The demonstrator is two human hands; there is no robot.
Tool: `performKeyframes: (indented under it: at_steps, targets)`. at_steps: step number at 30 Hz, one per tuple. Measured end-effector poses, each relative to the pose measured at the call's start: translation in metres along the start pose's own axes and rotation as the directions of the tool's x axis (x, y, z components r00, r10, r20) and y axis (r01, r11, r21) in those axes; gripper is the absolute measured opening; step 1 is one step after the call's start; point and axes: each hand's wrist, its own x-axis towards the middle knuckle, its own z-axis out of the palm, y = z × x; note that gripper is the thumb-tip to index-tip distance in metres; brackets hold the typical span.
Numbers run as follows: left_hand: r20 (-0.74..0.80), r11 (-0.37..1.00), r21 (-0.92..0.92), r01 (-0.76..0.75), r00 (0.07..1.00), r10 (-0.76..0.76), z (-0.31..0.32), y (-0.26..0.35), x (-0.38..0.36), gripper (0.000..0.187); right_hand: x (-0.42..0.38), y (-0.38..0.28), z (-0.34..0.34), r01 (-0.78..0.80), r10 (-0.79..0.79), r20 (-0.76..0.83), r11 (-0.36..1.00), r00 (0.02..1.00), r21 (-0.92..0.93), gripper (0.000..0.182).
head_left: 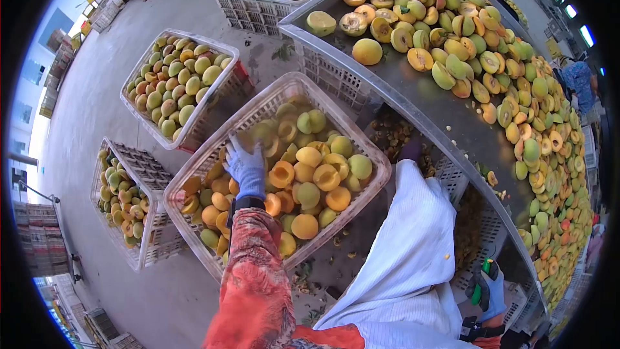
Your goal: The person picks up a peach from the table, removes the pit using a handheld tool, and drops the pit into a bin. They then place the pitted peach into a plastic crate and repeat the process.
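Note:
My left hand (245,167), in a light blue-grey glove, is spread over the left part of a large plastic crate (183,210). Its fingers are apart and hold nothing I can see; whether they touch the fruit is hard to tell. Halved yellow peaches (282,174) and greenish ones fill that crate, several with the cut side up. Low on the right, my right hand (494,294), gloved in grey and black, is closed around a green-handled tool (479,289). The tool's working end is not clear.
A metal-edged table (413,113) heaped with cut peaches (484,64) curves along my right. More fruit crates stand on the floor at left (187,136), far left (152,190) and back (258,10). Pits and scraps (391,132) lie below the table. Other people are at the far side.

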Motion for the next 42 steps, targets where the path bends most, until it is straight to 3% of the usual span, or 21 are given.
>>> performKeyframes:
  at_steps: [1, 2, 6, 11, 15, 18, 20, 22, 24, 25, 26, 27, 28, 30, 32, 34, 36, 37, 38, 40, 42]
  targets:
    - [0.167, 0.982, -0.019, 0.186, 0.969, -0.180, 0.011, -0.002, 0.013, 0.075, 0.003, 0.002, -0.002, -0.007, 0.007, 0.005, 1.000, 1.000, 0.020, 0.021]
    - [0.175, 0.985, -0.018, 0.171, 0.971, -0.166, 0.023, 0.005, 0.013, 0.075, 0.005, 0.004, -0.002, -0.016, 0.016, 0.008, 0.999, 1.000, 0.040, 0.021]
    - [0.054, 0.924, 0.107, -0.366, 0.930, 0.362, 0.044, 0.074, -0.020, 0.074, 0.018, 0.012, -0.004, -0.087, 0.084, 0.033, 0.991, 0.996, 0.103, 0.022]
    - [0.225, 0.979, 0.131, -0.157, 0.966, 0.125, 0.055, 0.074, 0.013, 0.074, 0.019, -0.006, 0.004, -0.158, 0.137, 0.095, 0.949, 0.986, 0.273, 0.022]
    - [0.170, 0.976, 0.115, -0.187, 0.971, 0.166, 0.075, 0.057, 0.020, 0.075, 0.015, -0.017, 0.008, -0.206, 0.130, 0.201, 0.882, 0.971, 0.423, 0.028]
    - [0.340, 0.975, 0.033, -0.220, 0.920, 0.196, 0.070, 0.043, 0.040, 0.072, 0.013, -0.018, -0.007, -0.214, 0.106, 0.289, 0.903, 0.951, 0.373, 0.031]
    - [0.436, 0.955, -0.187, -0.232, 0.851, 0.292, 0.030, 0.054, 0.049, 0.048, 0.012, -0.027, -0.019, -0.098, 0.003, 0.238, 0.916, 0.971, 0.388, 0.032]
    - [0.299, 0.964, -0.086, -0.250, 0.917, 0.265, -0.040, 0.114, 0.032, 0.036, 0.017, -0.038, -0.036, 0.005, -0.085, 0.196, 0.926, 0.977, 0.378, 0.033]
    - [-0.009, 0.778, -0.316, -0.542, 0.822, 0.569, -0.068, 0.146, 0.025, 0.032, 0.028, -0.051, -0.056, 0.322, -0.339, 0.078, 0.930, 0.937, 0.179, 0.038]
    - [-0.067, 0.703, -0.374, -0.604, 0.774, 0.629, -0.080, 0.170, 0.019, 0.032, 0.030, -0.066, -0.067, 0.266, -0.270, 0.002, 0.950, 0.963, 0.164, 0.045]
    - [-0.129, 0.616, -0.425, -0.663, 0.719, 0.683, -0.088, 0.206, 0.008, 0.032, 0.050, -0.057, -0.088, 0.391, -0.428, -0.039, 0.857, 0.903, -0.336, 0.047]
    - [-0.080, 0.536, -0.647, -0.543, 0.746, 0.661, -0.085, 0.239, 0.000, 0.033, 0.056, -0.072, -0.099, 0.353, -0.364, -0.079, 0.928, 0.928, -0.118, 0.045]
    - [-0.012, 0.424, -0.823, -0.377, 0.759, 0.650, -0.075, 0.269, -0.007, 0.034, 0.087, -0.050, -0.116, 0.389, -0.458, -0.161, 0.860, 0.874, -0.331, 0.042]
    - [0.042, 0.403, -0.813, -0.419, 0.649, 0.760, -0.048, 0.328, -0.010, 0.038, 0.118, -0.053, -0.144, 0.514, -0.560, -0.294, 0.828, 0.775, -0.224, 0.040]
    - [0.161, 0.549, -0.681, -0.484, 0.633, 0.757, -0.014, 0.381, -0.014, 0.044, 0.140, -0.058, -0.176, 0.408, -0.626, -0.384, 0.756, 0.678, -0.511, 0.041]
    - [0.103, 0.554, -0.588, -0.589, 0.625, 0.774, 0.052, 0.411, 0.000, 0.043, 0.154, -0.066, -0.202, 0.369, -0.448, -0.456, 0.893, 0.769, -0.257, 0.041]
    - [0.106, 0.477, -0.020, -0.878, 0.473, 0.875, 0.112, 0.419, 0.023, 0.040, 0.177, -0.058, -0.230, 0.416, -0.559, -0.489, 0.828, 0.670, -0.376, 0.042]
    - [0.081, 0.283, 0.020, -0.959, 0.284, 0.955, 0.139, 0.424, 0.042, 0.036, 0.189, -0.052, -0.245, 0.441, -0.670, -0.489, 0.739, 0.559, -0.509, 0.043]
    - [0.088, 0.266, 0.020, -0.964, 0.266, 0.960, 0.144, 0.438, 0.029, 0.036, 0.205, -0.047, -0.261, 0.369, -0.693, -0.468, 0.702, 0.548, -0.609, 0.044]
    - [0.005, 0.171, -0.326, -0.930, 0.179, 0.984, 0.136, 0.468, -0.019, 0.037, 0.231, -0.053, -0.281, 0.287, -0.630, -0.473, 0.738, 0.616, -0.610, 0.045]
    - [0.103, 0.261, -0.503, -0.824, 0.243, 0.965, 0.104, 0.491, -0.073, 0.043, 0.264, -0.064, -0.291, 0.300, -0.701, -0.475, 0.681, 0.532, -0.668, 0.046]
